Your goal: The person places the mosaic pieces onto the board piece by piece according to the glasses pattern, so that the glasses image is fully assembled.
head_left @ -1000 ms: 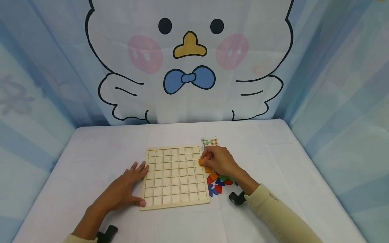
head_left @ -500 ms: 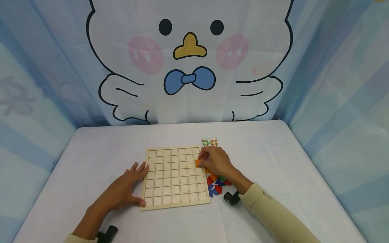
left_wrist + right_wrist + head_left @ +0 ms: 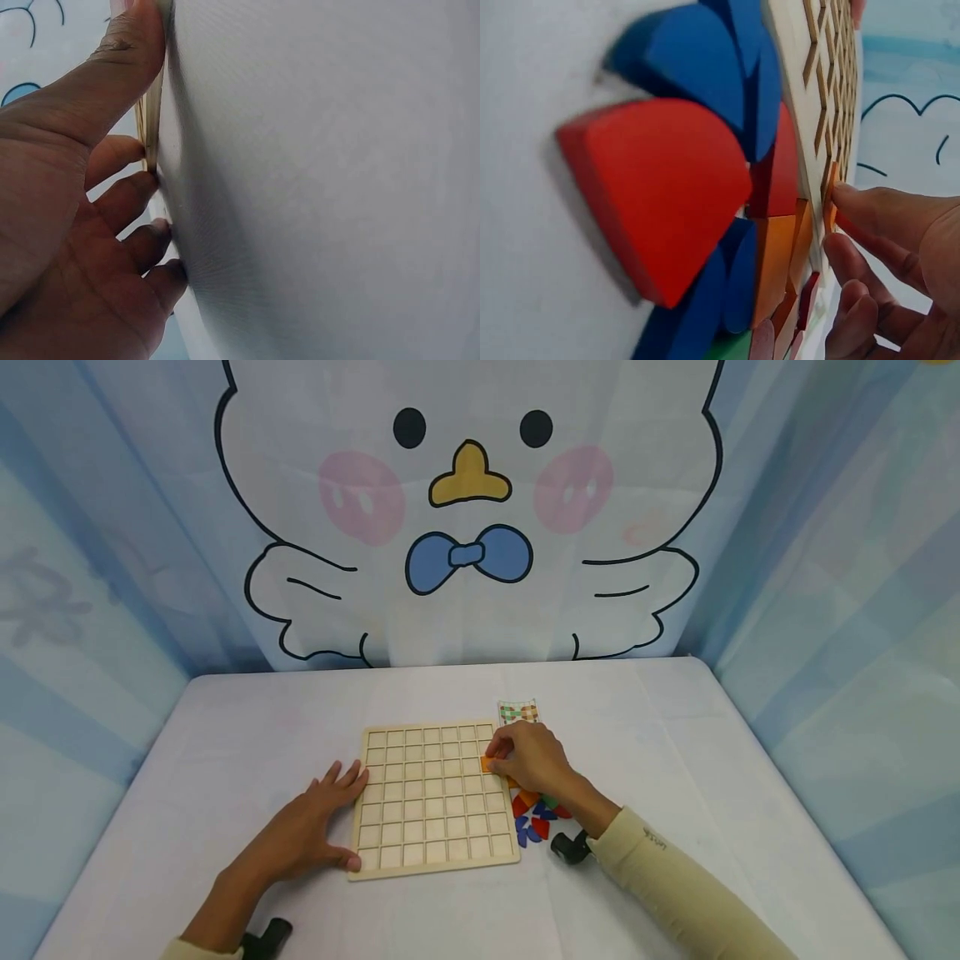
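A square wooden grid board (image 3: 423, 810) lies on the white table, and the cells in view hold no pieces. My left hand (image 3: 318, 818) rests at the board's left edge with its fingers spread, the thumb touching the near left corner. At the board's right side, my right hand (image 3: 534, 756) pinches an orange block (image 3: 486, 765) over the outermost column of cells. In the right wrist view the thumb and a finger hold the orange block (image 3: 831, 199) at the grid; whether it is fully seated in a cell I cannot tell.
Right of the board lies a pile of red, blue, orange and green blocks, among them a red block (image 3: 664, 187) and a blue block (image 3: 682, 56). A patterned card (image 3: 517, 712) lies behind the right hand. Curtains surround the table (image 3: 450, 914).
My right hand has moved slightly left, carrying the orange block from the board's right edge onto the outermost cells. My left hand has stayed in place.
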A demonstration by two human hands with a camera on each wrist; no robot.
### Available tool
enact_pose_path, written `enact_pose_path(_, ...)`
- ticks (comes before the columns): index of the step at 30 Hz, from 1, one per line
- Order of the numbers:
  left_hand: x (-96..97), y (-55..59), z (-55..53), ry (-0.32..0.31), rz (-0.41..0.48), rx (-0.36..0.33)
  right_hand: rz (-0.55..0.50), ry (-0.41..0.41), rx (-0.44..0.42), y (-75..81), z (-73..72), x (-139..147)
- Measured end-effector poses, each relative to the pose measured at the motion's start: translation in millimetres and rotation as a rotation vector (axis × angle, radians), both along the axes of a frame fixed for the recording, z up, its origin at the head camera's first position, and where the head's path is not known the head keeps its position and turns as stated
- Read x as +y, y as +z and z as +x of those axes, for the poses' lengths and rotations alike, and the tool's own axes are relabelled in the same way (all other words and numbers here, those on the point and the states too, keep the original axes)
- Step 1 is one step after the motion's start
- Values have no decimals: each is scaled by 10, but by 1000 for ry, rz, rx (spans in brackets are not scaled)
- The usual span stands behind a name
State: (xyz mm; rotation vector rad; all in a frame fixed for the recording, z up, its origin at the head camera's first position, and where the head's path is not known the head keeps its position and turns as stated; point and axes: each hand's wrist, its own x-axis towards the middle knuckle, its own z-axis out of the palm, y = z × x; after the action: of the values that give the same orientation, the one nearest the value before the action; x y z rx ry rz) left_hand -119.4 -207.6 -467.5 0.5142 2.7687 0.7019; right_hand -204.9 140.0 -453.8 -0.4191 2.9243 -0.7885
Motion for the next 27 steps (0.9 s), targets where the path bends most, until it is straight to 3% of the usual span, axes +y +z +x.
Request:
enact_pose_path(8,-6,-14,-10,-2,0,1,-65,-89,9,59,-40,136)
enact_pose_path(15,-9,-23,-6,1,-7,10,-1,-116,59,29,-90,222)
enact_pose_path(27,-13,-23,-4,2,-8,5,59,-153,43,-36,-138,169)
